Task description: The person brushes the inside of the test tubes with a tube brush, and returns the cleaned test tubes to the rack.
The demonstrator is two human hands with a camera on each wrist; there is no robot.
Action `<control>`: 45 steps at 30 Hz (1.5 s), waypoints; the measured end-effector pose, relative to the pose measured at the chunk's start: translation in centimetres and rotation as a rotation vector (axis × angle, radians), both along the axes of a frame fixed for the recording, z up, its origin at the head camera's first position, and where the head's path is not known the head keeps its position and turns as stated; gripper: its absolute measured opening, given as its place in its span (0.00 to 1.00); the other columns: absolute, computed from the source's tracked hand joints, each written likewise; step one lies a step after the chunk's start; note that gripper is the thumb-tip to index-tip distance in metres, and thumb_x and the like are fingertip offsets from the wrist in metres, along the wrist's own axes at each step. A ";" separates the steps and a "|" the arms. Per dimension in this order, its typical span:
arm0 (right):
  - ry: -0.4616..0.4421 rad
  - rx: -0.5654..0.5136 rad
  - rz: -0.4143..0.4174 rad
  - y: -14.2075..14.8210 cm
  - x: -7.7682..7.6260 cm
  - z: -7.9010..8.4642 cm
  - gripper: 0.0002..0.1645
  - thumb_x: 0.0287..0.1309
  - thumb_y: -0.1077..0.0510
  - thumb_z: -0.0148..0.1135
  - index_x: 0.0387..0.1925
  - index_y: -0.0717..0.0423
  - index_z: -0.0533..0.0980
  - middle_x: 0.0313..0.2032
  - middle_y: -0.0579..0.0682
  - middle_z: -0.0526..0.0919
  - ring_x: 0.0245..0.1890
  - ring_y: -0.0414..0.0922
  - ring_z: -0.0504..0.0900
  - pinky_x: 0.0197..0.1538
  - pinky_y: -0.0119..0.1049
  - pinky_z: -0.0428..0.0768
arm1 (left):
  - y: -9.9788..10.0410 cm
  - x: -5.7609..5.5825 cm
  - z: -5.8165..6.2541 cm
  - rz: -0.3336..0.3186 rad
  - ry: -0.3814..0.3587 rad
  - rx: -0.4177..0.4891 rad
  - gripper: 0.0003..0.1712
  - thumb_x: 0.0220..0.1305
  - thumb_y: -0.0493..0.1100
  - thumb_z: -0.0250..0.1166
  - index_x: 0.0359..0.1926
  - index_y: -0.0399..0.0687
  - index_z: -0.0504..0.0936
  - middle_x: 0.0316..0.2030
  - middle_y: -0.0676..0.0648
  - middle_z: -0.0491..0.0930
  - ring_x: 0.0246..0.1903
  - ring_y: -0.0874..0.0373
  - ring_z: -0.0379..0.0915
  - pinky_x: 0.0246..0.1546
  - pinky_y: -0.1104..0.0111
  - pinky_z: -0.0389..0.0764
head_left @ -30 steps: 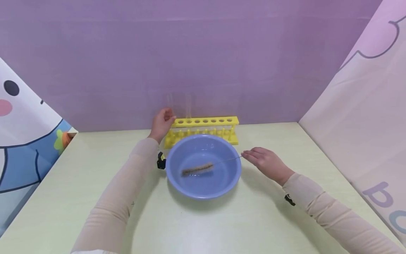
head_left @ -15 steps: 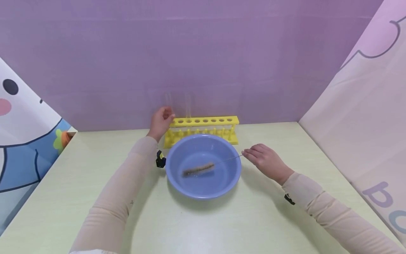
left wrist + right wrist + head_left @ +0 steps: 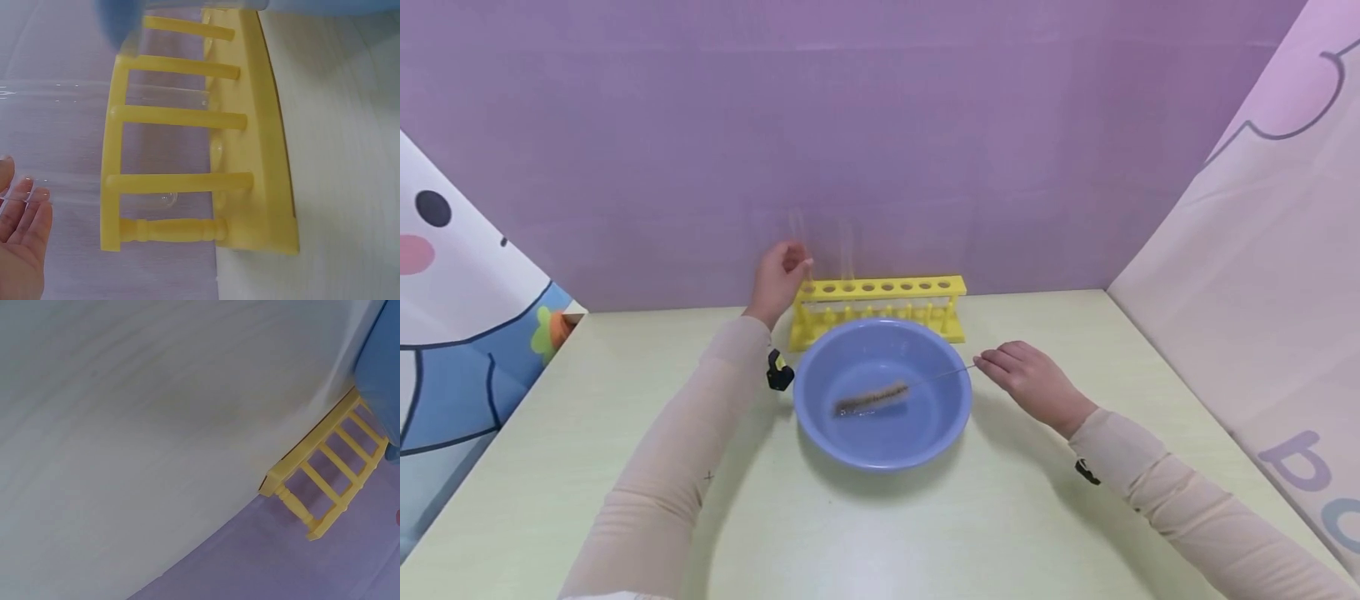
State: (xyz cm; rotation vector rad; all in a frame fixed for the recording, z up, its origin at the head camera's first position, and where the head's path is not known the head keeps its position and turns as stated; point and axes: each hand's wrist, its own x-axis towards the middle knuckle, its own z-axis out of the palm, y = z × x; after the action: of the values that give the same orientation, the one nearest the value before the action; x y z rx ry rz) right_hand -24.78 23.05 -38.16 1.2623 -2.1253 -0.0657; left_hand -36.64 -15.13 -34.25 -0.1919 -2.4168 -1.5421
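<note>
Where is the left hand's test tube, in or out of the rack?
Partly in: in the left wrist view, the test tube ends below the top plate, short of the rack base.

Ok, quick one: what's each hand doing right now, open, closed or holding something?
Left hand: closed, pinching a clear tube.
Right hand: closed, holding the brush by its wire handle.

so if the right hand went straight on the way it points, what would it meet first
Probably the right rim of the blue basin, just ahead of the right hand. Height is hard to judge; if the hand passes over, the yellow rack may come next.
</note>
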 end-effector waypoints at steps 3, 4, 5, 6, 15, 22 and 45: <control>0.001 0.013 -0.004 0.1 0.1 0.0 0.28 0.31 0.77 0.71 0.42 0.67 0.80 0.36 0.56 0.83 0.36 0.51 0.79 0.41 0.42 0.80 | -0.1 0.1 0.3 0.004 0.007 0.010 0.21 0.66 0.40 0.58 0.59 0.38 0.69 0.53 0.40 0.74 0.53 0.49 0.71 0.57 0.59 0.71; 0.001 0.015 -0.004 0.2 0.1 0.0 0.28 0.31 0.77 0.71 0.42 0.67 0.80 0.36 0.56 0.83 0.36 0.51 0.79 0.41 0.42 0.80 | -0.1 0.0 0.4 0.008 0.008 0.013 0.21 0.66 0.40 0.59 0.59 0.39 0.69 0.53 0.41 0.74 0.53 0.50 0.71 0.57 0.60 0.71; 0.001 0.015 -0.004 0.2 0.1 0.0 0.27 0.32 0.77 0.71 0.42 0.67 0.80 0.36 0.56 0.83 0.36 0.51 0.79 0.42 0.42 0.80 | -0.1 0.0 0.5 0.011 0.011 0.014 0.21 0.66 0.40 0.59 0.59 0.39 0.70 0.53 0.41 0.75 0.53 0.50 0.71 0.57 0.60 0.71; 0.001 0.015 -0.007 0.2 0.1 0.0 0.27 0.32 0.77 0.71 0.42 0.67 0.80 0.36 0.56 0.83 0.36 0.51 0.79 0.42 0.42 0.80 | -0.1 0.0 0.6 0.013 0.015 0.015 0.21 0.66 0.40 0.59 0.58 0.38 0.70 0.52 0.41 0.75 0.53 0.50 0.71 0.57 0.60 0.71; 0.009 0.005 -0.018 0.3 -0.1 -0.3 0.28 0.30 0.77 0.72 0.42 0.67 0.80 0.35 0.55 0.84 0.36 0.50 0.79 0.41 0.41 0.80 | -0.2 0.6 2.4 0.008 0.065 0.041 0.20 0.66 0.40 0.59 0.57 0.37 0.71 0.51 0.40 0.76 0.53 0.50 0.71 0.57 0.61 0.71; 0.028 0.002 -0.013 0.3 -0.3 -0.3 0.27 0.30 0.77 0.72 0.40 0.67 0.80 0.34 0.56 0.84 0.35 0.51 0.79 0.41 0.41 0.80 | -0.5 0.9 3.5 0.010 0.093 0.056 0.21 0.66 0.40 0.59 0.57 0.37 0.71 0.52 0.41 0.76 0.52 0.51 0.72 0.56 0.64 0.71; 0.118 0.017 0.000 -0.1 -0.1 -0.4 0.26 0.29 0.77 0.73 0.39 0.69 0.80 0.32 0.57 0.84 0.31 0.50 0.79 0.38 0.40 0.79 | -2.3 3.2 4.6 -0.010 0.071 0.025 0.25 0.65 0.44 0.61 0.62 0.45 0.70 0.57 0.44 0.74 0.56 0.55 0.70 0.58 0.66 0.71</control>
State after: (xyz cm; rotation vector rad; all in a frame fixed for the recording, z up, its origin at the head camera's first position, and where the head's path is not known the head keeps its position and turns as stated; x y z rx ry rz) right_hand -24.93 22.95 -38.58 1.2379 -2.0279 -0.1551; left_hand -33.44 -17.44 -29.66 -0.2497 -2.3440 -1.5423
